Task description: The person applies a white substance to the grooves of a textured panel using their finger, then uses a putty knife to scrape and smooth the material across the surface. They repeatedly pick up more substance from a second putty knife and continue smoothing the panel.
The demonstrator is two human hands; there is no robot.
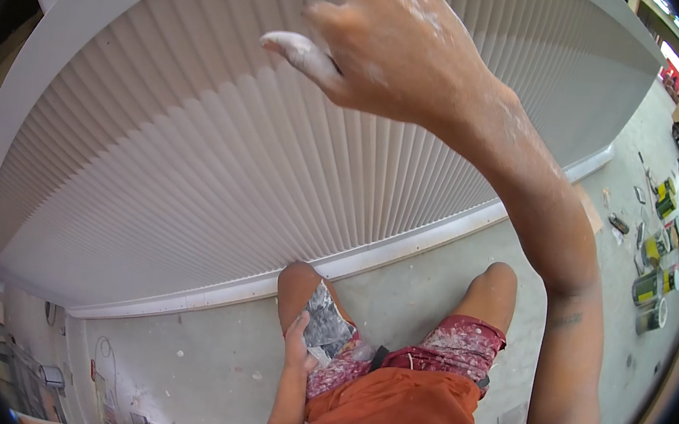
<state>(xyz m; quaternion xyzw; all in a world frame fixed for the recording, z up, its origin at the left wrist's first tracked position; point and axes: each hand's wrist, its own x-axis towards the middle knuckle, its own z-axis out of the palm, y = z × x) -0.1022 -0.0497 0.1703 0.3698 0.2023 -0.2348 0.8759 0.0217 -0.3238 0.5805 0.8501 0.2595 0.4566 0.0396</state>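
Observation:
My right hand (382, 47) is raised in front of a large, pale panel with vertical flutes (219, 174). Its back and wrist carry white smears, and its thumb, coated white, sticks out to the left. The other fingers are blurred or hidden behind the hand. Low down, my left hand (297, 344) grips a dark grey flat piece (326, 324) with white paste smeared on it, held against my thigh. White stains also cover my red shorts (458, 344).
A white base strip (402, 250) runs along the panel's foot, close to my knees. Several tins with yellow-green labels (648, 287) stand on the concrete floor at right, among small tools. A cable and boards (106, 386) lie at lower left.

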